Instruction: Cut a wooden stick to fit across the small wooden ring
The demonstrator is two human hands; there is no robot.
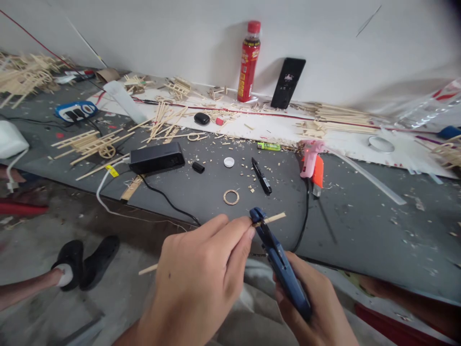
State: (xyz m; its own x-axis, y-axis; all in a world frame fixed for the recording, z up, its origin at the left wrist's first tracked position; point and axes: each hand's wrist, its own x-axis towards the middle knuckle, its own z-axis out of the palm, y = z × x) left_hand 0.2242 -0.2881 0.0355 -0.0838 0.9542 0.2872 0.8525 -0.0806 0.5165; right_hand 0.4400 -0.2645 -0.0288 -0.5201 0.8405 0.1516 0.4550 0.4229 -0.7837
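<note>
While pinched between left hand [196, 283] fingertips [248, 229], thin wooden stick [272, 219] runs left-right, free end jutting right past them, crossing blue cutter [279, 259] nose just beside, cutter clamped in right hand [317, 307] fingers below-right, nearer stick: left.

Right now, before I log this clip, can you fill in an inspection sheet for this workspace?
Surface: grey mat on the floor, littered with wood chips.
Job's things: thin stick held in the blades of the blue cutter; its other end pokes out below the left hand.
Clutter: wooden ring, black pen, white cap, pink glue gun, red bottle, phone, stick frames.
Hands: left hand pinches the stick; right hand grips the cutter.
Cables: black cable from the black box; white cable.
Surroundings: white wall; another person's foot in a black sandal.
</note>
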